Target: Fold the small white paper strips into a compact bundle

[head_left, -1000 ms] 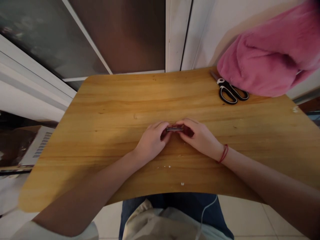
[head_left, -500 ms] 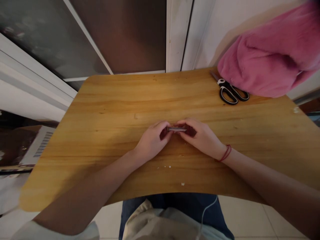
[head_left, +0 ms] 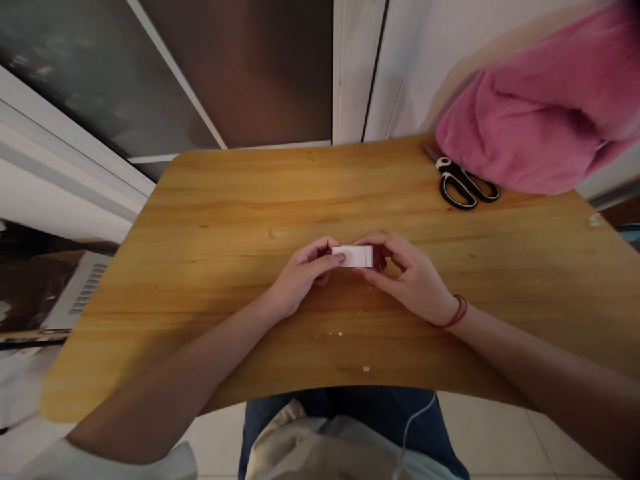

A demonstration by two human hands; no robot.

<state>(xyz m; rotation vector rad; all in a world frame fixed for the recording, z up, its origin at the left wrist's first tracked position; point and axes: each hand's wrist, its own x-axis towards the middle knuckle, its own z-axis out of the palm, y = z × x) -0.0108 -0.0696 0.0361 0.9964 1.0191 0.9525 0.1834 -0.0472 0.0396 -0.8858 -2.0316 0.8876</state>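
A small white rectangle of folded paper (head_left: 356, 257) is held above the middle of the table, its broad face turned up. A thin dark line crosses it near the right end. My left hand (head_left: 303, 273) pinches its left end, the thumb lying on top and the fingers behind. Around the right end curls my right hand (head_left: 407, 277), with the index finger along the far edge and the thumb at the near edge. The other right fingers are partly hidden behind the paper.
Black-handled scissors (head_left: 463, 183) lie at the back right of the wooden table (head_left: 240, 200), beside a pink plush cloth (head_left: 540, 127). Small white scraps (head_left: 340, 333) are scattered near the front edge. A sliding door (head_left: 270, 73) stands behind the table.
The paper has turned from edge-on to showing its broad white face. My left thumb has moved onto its top, and my right fingers have spread around its right end.
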